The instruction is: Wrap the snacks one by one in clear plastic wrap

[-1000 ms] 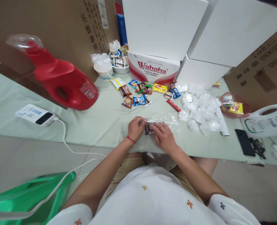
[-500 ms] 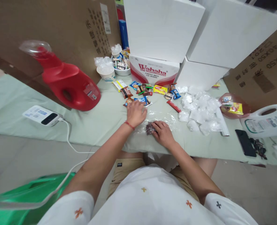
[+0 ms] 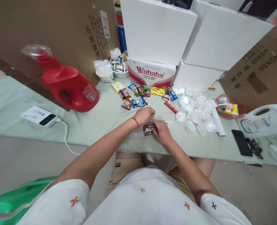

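A dark brown snack packet point(image 3: 148, 128) lies on a sheet of clear plastic film point(image 3: 136, 132) near the table's front edge. My right hand point(image 3: 162, 132) is closed on the packet's right end, thumb and fingers pressing it down. Just above the packet, my left hand point(image 3: 146, 115) is curled into a pinch on the film's far edge; its fingertips are partly hidden. Beyond the left hand lie a blue snack packet point(image 3: 138, 102) and a brown one with a cartoon face point(image 3: 127, 104). A red stick-shaped packet point(image 3: 171, 107) rests farther right.
Crumpled clear plastic bundles point(image 3: 197, 109) pile up on the right, beside a white roll point(image 3: 219, 122). A phone point(image 3: 241, 142) and a white jug point(image 3: 265, 120) stand farther right. On the left are a red jug point(image 3: 70, 84) and a white device point(image 3: 38, 115). White boxes point(image 3: 159, 31) close off the back.
My left hand has moved right and slightly toward me, from over the blue packet to just above the brown one, its fingers now curled. My right hand stays on the packet.
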Demonstrator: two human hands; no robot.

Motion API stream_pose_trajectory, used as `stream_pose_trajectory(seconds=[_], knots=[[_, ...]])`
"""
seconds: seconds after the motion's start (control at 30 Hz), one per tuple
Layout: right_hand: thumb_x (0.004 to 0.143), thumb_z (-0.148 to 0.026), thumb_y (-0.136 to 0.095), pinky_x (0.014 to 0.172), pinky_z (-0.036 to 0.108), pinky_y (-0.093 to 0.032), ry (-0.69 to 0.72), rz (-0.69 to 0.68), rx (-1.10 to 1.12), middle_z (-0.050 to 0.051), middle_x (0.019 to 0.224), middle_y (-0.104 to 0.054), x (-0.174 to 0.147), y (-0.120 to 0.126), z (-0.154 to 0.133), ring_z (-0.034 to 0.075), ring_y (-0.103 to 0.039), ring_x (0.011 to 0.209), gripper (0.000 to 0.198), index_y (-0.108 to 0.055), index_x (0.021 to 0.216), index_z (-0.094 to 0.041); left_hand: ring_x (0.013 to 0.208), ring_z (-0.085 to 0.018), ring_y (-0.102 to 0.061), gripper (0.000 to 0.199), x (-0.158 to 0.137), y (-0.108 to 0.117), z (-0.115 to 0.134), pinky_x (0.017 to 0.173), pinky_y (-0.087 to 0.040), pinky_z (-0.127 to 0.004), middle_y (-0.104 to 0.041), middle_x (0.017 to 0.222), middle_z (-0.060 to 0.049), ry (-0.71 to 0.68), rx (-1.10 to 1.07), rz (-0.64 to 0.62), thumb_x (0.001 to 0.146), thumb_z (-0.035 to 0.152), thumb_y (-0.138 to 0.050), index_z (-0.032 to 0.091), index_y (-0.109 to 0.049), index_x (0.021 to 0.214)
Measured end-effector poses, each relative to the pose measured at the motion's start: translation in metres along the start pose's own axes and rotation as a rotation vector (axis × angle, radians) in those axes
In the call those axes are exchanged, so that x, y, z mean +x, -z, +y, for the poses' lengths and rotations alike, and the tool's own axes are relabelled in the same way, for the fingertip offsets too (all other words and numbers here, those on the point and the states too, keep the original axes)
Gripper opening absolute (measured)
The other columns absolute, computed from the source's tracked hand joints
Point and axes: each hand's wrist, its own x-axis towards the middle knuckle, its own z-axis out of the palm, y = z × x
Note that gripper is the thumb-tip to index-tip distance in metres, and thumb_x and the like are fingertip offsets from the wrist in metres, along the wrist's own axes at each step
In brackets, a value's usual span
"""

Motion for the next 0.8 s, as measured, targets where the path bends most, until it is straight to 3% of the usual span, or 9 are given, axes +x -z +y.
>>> stream_pose_trajectory(seconds=[0.17, 0.3, 0.4, 0.53, 0.6, 0.7, 0.77, 0.8], knots=[[0.086, -0.025, -0.068, 0.107, 0.051, -0.042, -0.155, 0.135, 0.129, 0.013, 0.121, -0.069, -0.002, -0.011, 0.006, 0.033, -0.058, 0.115, 0.053, -0.053, 0.137, -0.020, 0.109, -0.027, -0.057, 0.026, -0.047, -0.011, 0.019, 0.084, -0.045, -0.038, -0.068, 0.110, -0.011, -0.134, 0.114, 0.129, 0.100, 0.027, -0.049, 0.021, -0.074, 0.093], [0.079, -0.024, -0.071, 0.102, 0.047, -0.049, -0.248, 0.223, 0.205, 0.017, 0.118, -0.064, -0.005, -0.021, 0.006, 0.033, -0.052, 0.118, 0.051, -0.056, 0.127, -0.017, 0.101, -0.025, -0.058, 0.022, -0.072, -0.043, 0.030, 0.081, -0.044, -0.039, -0.068, 0.102, -0.011, -0.209, 0.173, 0.090, 0.101, 0.020, -0.049, 0.019, -0.071, 0.097], [0.078, -0.026, -0.071, 0.102, 0.046, -0.049, -0.241, 0.238, 0.209, 0.017, 0.117, -0.061, -0.007, -0.020, 0.008, 0.032, -0.052, 0.116, 0.052, -0.056, 0.126, -0.015, 0.098, -0.025, -0.058, 0.025, -0.082, -0.061, 0.033, 0.078, -0.044, -0.039, -0.068, 0.101, -0.012, -0.213, 0.177, 0.093, 0.102, 0.017, -0.045, 0.018, -0.071, 0.101], [0.080, -0.030, -0.065, 0.098, 0.044, -0.050, -0.211, 0.167, 0.305, 0.013, 0.115, -0.063, -0.015, 0.004, 0.026, 0.028, -0.059, 0.109, 0.038, -0.063, 0.116, -0.018, 0.106, -0.028, -0.056, 0.031, -0.091, -0.069, 0.034, 0.081, -0.046, -0.042, -0.066, 0.112, -0.013, -0.220, 0.168, 0.168, 0.102, 0.029, -0.047, 0.021, -0.067, 0.126], [0.084, -0.031, -0.055, 0.092, 0.041, -0.051, -0.326, 0.188, 0.387, 0.010, 0.101, -0.067, -0.020, 0.024, 0.039, 0.026, -0.063, 0.098, 0.024, -0.067, 0.101, -0.019, 0.110, -0.028, -0.056, 0.040, -0.093, -0.072, 0.034, 0.082, -0.046, -0.042, -0.065, 0.119, -0.013, -0.220, 0.172, 0.156, 0.102, 0.029, -0.047, 0.024, -0.060, 0.139], [0.090, -0.035, -0.046, 0.090, 0.040, -0.050, -0.537, 0.477, 0.344, 0.010, 0.098, -0.069, -0.020, 0.055, 0.053, 0.026, -0.064, 0.096, 0.028, -0.067, 0.096, -0.019, 0.111, -0.027, -0.056, 0.046, -0.092, -0.076, 0.034, 0.083, -0.046, -0.041, -0.065, 0.120, -0.013, -0.209, 0.189, 0.115, 0.100, 0.018, -0.044, 0.027, -0.058, 0.144], [0.094, -0.042, -0.046, 0.096, 0.041, -0.048, -0.517, 0.597, 0.239, 0.014, 0.114, -0.069, -0.009, 0.067, 0.055, 0.028, -0.060, 0.111, 0.037, -0.066, 0.113, -0.018, 0.111, -0.027, -0.056, 0.048, -0.091, -0.078, 0.033, 0.083, -0.045, -0.041, -0.065, 0.120, -0.013, -0.203, 0.196, 0.109, 0.100, 0.015, -0.044, 0.028, -0.058, 0.144], [0.095, -0.046, -0.048, 0.100, 0.043, -0.046, -0.469, 0.588, 0.193, 0.015, 0.121, -0.068, -0.001, 0.069, 0.055, 0.029, -0.058, 0.118, 0.044, -0.063, 0.125, -0.018, 0.110, -0.027, -0.056, 0.048, -0.091, -0.079, 0.033, 0.083, -0.045, -0.041, -0.065, 0.120, -0.012, -0.205, 0.201, 0.111, 0.100, 0.015, -0.043, 0.028, -0.059, 0.144]])
